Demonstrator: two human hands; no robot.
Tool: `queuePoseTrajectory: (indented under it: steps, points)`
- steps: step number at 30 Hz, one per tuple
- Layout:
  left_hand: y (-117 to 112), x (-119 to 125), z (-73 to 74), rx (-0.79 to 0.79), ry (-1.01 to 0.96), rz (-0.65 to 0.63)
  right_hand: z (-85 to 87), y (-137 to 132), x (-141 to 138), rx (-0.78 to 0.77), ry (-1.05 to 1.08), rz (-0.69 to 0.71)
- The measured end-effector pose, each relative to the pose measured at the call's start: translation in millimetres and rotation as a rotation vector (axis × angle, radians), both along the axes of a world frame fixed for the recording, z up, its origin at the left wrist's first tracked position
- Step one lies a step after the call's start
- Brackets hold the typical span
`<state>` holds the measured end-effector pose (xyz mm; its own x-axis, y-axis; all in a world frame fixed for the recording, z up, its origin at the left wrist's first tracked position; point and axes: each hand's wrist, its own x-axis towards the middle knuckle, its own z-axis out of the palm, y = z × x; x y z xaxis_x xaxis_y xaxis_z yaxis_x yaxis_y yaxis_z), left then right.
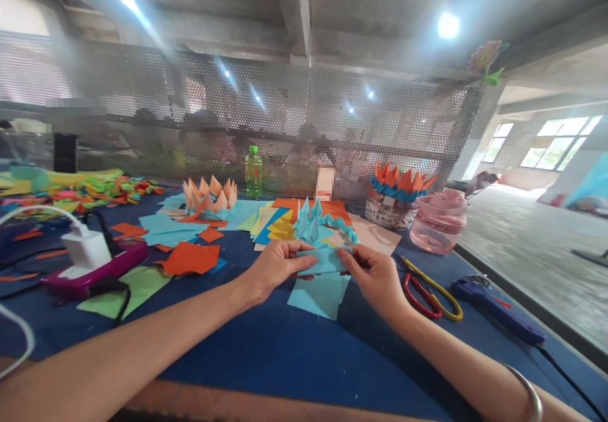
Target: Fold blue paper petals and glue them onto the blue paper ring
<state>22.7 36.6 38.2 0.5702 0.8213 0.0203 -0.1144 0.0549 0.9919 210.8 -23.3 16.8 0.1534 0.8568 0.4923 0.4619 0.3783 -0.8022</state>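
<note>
My left hand and my right hand pinch a folded strip of light-blue paper between their fingers, just above the table. A flat light-blue paper sheet lies directly beneath the strip. Just beyond my hands stands a spiky light-blue origami model, resting on scattered orange and yellow paper sheets. Red-and-yellow-handled scissors lie to the right of my right hand. An orange paper piece lies left of my left hand.
A peach origami crown, green bottle, pink jar, and basket with an orange-and-blue paper crown stand on the blue table. A blue glue gun lies right; a magenta power strip lies left. Perforated metal screen stands behind.
</note>
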Motion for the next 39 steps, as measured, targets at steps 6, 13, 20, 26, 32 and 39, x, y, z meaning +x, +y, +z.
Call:
queuePoseTrajectory:
  steps: [6, 13, 20, 26, 32, 39]
  points:
    - [-1.7, 0.2, 0.1, 0.087, 0.086, -0.057, 5.6, -7.6, -3.5, 0.082, -0.159, -0.039]
    - [-4.8, -0.6, -1.0, 0.206, 0.177, -0.124, 7.4, -9.6, -6.2, 0.107, -0.215, -0.030]
    - [-7.8, 0.7, 3.7, 0.191, 0.194, -0.063, 5.0, -6.7, -8.3, -0.032, -0.033, 0.066]
    - [-8.1, 0.9, 5.7, 0.203, 0.197, -0.047, 6.7, -7.1, -15.5, -0.116, 0.076, 0.222]
    - [-6.2, -0.6, 6.3, 0.202, 0.224, -0.056, 5.5, -5.7, -16.2, -0.172, 0.174, 0.272]
    - [-6.4, -0.6, 7.3, 0.209, 0.240, -0.051, 6.5, -3.1, -14.6, -0.159, 0.277, 0.355]
